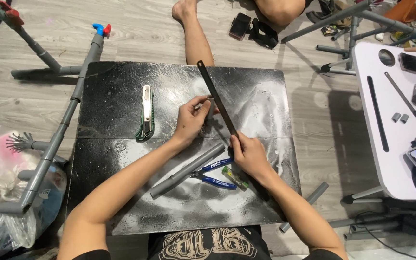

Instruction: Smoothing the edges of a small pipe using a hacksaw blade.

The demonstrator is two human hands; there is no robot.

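Pinning a short grey pipe piece (210, 107) against the black board (116, 91), the left hand (190, 120) has its fingers closed around it, seemingly to keep it from rolling. The right hand (250, 155) is clamped on the near end of a bare saw blade (216, 97), which slants away across the piece, its far tip reaching toward the board's back edge. A longer grey pipe (188, 169), blue-handled pliers (214, 173) and a small green tube (234, 177) lie just near the right wrist, crowding that side. The green utility knife (146, 113) sits well apart to the left, with bare dusty board around it.
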